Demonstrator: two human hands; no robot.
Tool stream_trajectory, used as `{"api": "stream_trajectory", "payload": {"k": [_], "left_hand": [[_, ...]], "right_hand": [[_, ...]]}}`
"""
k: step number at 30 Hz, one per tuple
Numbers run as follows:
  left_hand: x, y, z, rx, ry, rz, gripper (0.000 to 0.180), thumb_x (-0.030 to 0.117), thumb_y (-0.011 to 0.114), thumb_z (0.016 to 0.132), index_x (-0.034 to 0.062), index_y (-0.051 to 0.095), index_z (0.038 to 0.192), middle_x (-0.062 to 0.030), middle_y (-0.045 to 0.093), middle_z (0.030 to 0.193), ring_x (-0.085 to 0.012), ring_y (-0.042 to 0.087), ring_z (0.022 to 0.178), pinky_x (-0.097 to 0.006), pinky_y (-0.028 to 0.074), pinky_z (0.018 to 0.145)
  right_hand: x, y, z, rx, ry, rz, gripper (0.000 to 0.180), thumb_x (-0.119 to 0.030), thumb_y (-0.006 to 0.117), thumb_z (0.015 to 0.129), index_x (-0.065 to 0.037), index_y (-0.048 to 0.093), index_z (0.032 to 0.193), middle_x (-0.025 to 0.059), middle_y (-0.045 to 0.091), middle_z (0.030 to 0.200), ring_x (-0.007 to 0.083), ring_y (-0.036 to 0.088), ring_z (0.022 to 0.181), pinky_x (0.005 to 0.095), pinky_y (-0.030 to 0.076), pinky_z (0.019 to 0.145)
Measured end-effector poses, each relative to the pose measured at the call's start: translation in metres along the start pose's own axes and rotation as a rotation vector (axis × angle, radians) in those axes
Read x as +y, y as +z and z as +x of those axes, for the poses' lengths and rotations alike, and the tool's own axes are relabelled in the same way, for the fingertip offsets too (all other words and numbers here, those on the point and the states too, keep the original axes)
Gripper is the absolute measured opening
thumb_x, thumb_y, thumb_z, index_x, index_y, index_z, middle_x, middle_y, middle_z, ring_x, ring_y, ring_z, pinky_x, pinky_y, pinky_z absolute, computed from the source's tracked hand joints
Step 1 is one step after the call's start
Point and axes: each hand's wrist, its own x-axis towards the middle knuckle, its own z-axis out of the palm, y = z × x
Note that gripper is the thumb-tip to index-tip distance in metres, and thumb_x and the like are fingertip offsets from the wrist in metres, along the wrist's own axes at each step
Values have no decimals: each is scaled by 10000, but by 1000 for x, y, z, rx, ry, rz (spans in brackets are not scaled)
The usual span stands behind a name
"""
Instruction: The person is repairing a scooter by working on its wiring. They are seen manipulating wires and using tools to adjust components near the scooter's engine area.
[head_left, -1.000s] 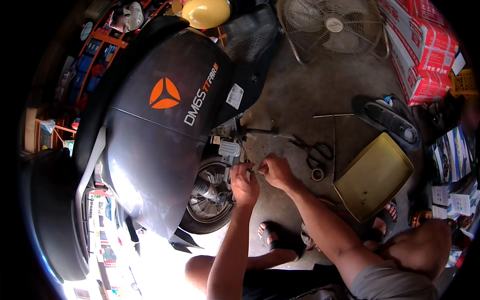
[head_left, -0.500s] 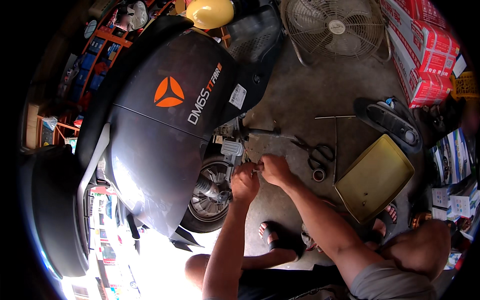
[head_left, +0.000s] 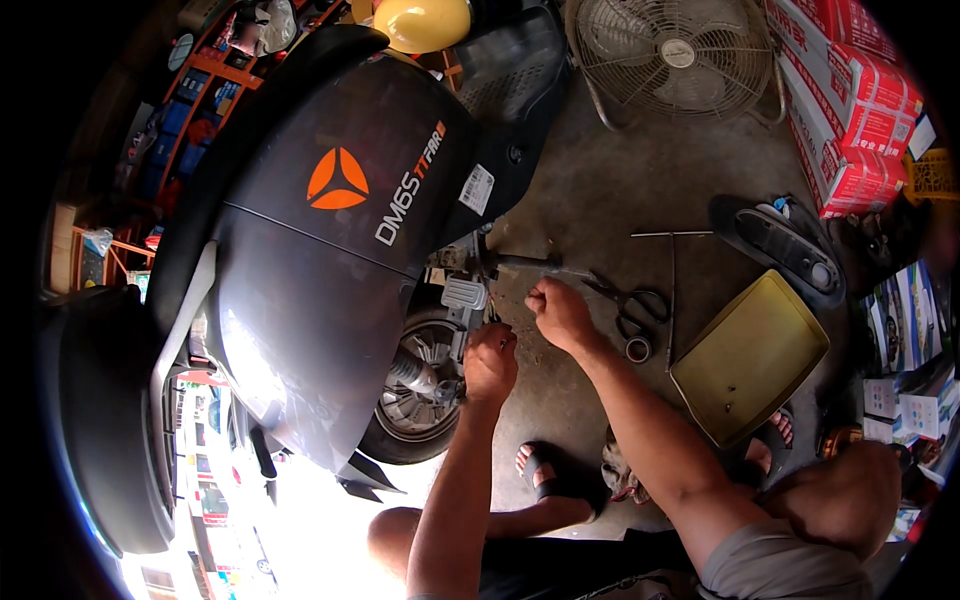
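Dark grey scooter (head_left: 310, 290), orange and white graphics; red and yellow stuff around.
Scooter: glossy panel, orange three-part emblem (head_left: 337, 180), white-and-orange lettering (head_left: 412, 185), white sticker (head_left: 476, 190) with dark print. Tyre (head_left: 400, 452) black, spokes (head_left: 400, 418) silver, finned block (head_left: 464, 294) pale grey. Scissors (head_left: 622, 299) black-handled; tape roll (head_left: 638, 358) dark, pale inner ring. Tray (head_left: 750, 350) dull olive-yellow. Floor (head_left: 620, 190) grey-brown, blotchy. Fan (head_left: 625, 60) greyish, ringed wire grille. Boxes (head_left: 870, 110) red, white print. Crate (head_left: 932, 172) yellow, grid pattern. Dome (head_left: 425, 25) bright yellow. Shelf frame (head_left: 225, 70) orange. Sleeve (head_left: 790, 565) plain grey; sandal (head_left: 548, 488) black.
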Motion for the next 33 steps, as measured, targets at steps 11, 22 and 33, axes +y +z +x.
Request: {"api": "stream_trajectory", "payload": {"k": [11, 22, 33], "left_hand": [[0, 4, -1, 25, -48, -29, 101, 38, 656, 780, 27, 636, 878, -128, 656, 879, -321, 631, 824, -394, 512, 732], [4, 2, -3, 27, -34, 16, 147, 65, 600, 799, 13, 604, 936, -184, 632, 920, -409, 567, 860, -490, 450, 768], [9, 1, 0, 21, -43, -14, 61, 47, 625, 794, 28, 591, 840, -150, 629, 865, -392, 566, 835, -461, 451, 770]], "right_hand": [[-15, 18, 2, -42, -17, 304, 116, -137, 670, 799, -57, 644, 879, 122, 677, 872, 297, 663, 804, 370, 522, 727], [-51, 24, 1, -141, 29, -73, 365, -314, 755, 758, -50, 588, 946, 124, 661, 931, 320, 652, 895, 426, 506, 771], [-22, 42, 3, -12, 148, 106, 157, -219, 647, 806, -71, 628, 857, 144, 681, 863, 349, 658, 835, 429, 518, 739]]}}
